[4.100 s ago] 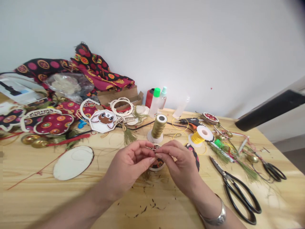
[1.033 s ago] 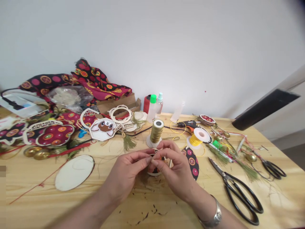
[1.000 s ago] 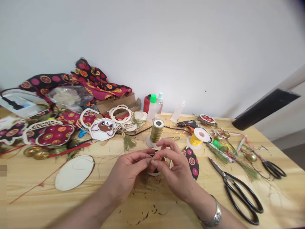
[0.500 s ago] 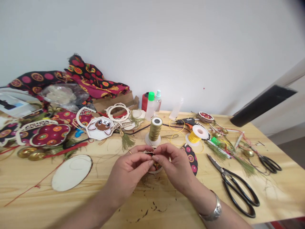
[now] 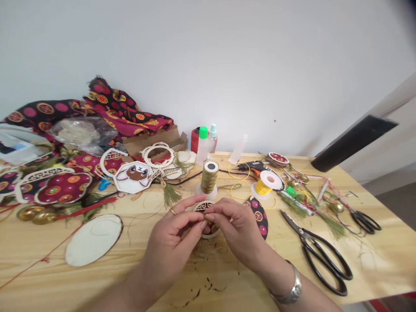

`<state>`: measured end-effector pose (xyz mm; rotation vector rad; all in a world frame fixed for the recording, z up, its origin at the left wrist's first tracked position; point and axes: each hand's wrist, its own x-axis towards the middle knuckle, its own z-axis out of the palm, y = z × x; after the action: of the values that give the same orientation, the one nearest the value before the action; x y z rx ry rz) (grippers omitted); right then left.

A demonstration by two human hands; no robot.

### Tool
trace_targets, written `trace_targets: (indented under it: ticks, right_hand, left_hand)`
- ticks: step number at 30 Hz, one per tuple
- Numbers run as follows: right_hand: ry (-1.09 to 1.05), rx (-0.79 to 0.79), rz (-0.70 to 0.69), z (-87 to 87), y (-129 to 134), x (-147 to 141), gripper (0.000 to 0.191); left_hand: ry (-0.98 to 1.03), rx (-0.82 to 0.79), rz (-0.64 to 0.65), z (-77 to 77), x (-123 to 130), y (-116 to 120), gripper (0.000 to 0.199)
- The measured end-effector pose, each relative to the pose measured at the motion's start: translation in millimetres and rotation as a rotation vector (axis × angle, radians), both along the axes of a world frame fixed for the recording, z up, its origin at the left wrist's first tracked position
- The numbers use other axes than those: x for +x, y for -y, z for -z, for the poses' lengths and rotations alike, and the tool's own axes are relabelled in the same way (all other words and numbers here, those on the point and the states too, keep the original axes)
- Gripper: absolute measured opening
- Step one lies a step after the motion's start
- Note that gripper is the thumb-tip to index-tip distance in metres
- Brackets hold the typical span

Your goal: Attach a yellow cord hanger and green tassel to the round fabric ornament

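In the middle of the head view I have a small round wooden ornament (image 5: 204, 205), with a cut-out lattice at its top and dark patterned fabric below. My left hand (image 5: 177, 232) is closed, thumb and index fingertip pinched at the ornament's left side. My right hand (image 5: 232, 227) meets it from the other side, thumb and index finger pressed together over the ornament's face. The fingers cover much of the ornament, so exactly what the fingertips pinch is hidden. Just behind stands a spool of olive thread (image 5: 209, 180). A dark patterned fabric piece (image 5: 260, 216) lies beside my right hand.
Large black-handled scissors (image 5: 320, 251) lie at right, near a yellow cord spool (image 5: 262, 186) and a glue gun (image 5: 253, 166). To the left are a white oval (image 5: 94, 239), an octagonal animal-face piece (image 5: 134, 177) and brass bells (image 5: 43, 215). Bottles (image 5: 203, 149) stand at the back.
The ornament has tilted, so its lattice now shows above my fingers. My hands stay close together, fingertips still pinched. The whole view has shifted slightly.
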<state>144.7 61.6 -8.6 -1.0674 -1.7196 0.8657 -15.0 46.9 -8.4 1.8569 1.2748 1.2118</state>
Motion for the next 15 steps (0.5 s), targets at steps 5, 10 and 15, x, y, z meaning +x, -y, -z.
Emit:
trace_targets:
  ticks: [5,10,15]
  right_hand:
    - [0.386,0.351,-0.051,-4.0,2.0,5.6,0.02]
    - [0.676,0.461,-0.117,-6.1,0.0,9.9,0.023]
    - [0.537,0.336,-0.084,-2.8,-2.8,8.0,0.018]
  left_hand:
    - [0.054,-0.039,-0.011,0.5,2.1,-0.7,0.017]
    - [0.093,-0.107,-0.021,3.2,3.4,-2.0,0.016]
    - [0.088,-0.161,-0.031,3.2,1.9,-3.2,0.015]
